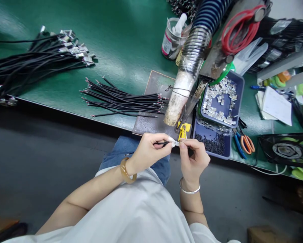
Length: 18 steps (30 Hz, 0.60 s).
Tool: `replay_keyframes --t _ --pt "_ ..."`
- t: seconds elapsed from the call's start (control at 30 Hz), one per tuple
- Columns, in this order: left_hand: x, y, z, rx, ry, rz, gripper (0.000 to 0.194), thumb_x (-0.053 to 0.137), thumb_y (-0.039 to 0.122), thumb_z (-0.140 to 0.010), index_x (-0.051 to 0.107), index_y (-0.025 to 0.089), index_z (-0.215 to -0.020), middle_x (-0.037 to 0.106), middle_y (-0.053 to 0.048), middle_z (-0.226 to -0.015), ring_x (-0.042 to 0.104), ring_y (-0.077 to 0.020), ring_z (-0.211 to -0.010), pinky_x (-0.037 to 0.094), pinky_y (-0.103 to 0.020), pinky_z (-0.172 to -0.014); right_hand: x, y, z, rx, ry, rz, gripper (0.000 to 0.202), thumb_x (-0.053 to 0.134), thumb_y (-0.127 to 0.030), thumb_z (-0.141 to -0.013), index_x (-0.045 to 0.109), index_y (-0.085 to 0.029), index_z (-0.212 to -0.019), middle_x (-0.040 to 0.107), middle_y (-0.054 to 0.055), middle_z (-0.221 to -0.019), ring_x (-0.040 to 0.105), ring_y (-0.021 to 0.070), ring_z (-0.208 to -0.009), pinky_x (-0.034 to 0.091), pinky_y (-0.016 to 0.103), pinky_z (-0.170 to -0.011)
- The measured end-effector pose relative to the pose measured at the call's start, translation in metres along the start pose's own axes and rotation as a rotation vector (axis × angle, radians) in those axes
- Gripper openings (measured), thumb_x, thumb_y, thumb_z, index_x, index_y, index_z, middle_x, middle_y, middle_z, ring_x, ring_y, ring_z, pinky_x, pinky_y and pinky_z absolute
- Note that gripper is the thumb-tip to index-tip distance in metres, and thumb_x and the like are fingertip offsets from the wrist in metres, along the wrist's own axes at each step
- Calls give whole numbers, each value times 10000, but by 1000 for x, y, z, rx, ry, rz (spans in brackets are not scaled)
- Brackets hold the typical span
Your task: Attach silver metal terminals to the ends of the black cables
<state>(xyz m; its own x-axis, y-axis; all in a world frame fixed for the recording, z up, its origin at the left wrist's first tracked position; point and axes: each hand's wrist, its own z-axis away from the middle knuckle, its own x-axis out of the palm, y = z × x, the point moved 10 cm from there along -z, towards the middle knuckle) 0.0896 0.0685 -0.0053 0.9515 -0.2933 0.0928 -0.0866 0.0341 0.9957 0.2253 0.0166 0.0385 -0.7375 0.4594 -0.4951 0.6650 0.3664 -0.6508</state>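
My left hand [153, 148] pinches a short black cable [162, 143] near its end. A small silver metal connector [176, 143] sits between the fingertips of both hands. My right hand [193, 155] has thumb and forefinger closed on the connector's right side. Just beyond the fingertips is a yellow clamp-like tool [183, 131] at the edge of a dark board [151, 124]. A bundle of short black cables [123, 99] with stripped ends lies across the green table and the board.
A duct nozzle [178, 101] hangs over the board. To the right are a bin of silver connectors [240, 104], a tray of small black pieces [226, 148], pliers [240, 145] and a fan [285, 150]. Finished-looking cables [40, 60] lie left; a plastic cup [169, 44] stands behind.
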Motion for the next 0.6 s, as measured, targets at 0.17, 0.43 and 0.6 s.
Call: replay_keyframes --t 0.17,0.43,0.6 --pt "1 -7 0 -59 -8 13 132 658 208 -796 741 112 -761 394 65 -499 226 -52 -476 191 -196 -431 -7 -5 -1 -43 52 -29 146 654 -100 -899 641 -231 -961 755 10 -891 747 167 -838 609 301 -739" --pt "7 -6 1 -68 -90 3 137 634 188 -801 614 129 -679 361 69 -557 225 -51 -510 221 -182 -456 -5 -33 -1 -335 -88 148 238 741 -58 -830 659 -236 -964 790 42 -1023 745 191 -905 625 353 -780" --pt "12 -9 3 -86 -126 18 142 625 178 -812 592 131 -683 309 74 -564 216 -53 -525 206 -185 -468 3 -31 -2 -302 -201 96 223 695 -45 -859 645 -226 -981 774 37 -940 732 160 -848 608 313 -738"
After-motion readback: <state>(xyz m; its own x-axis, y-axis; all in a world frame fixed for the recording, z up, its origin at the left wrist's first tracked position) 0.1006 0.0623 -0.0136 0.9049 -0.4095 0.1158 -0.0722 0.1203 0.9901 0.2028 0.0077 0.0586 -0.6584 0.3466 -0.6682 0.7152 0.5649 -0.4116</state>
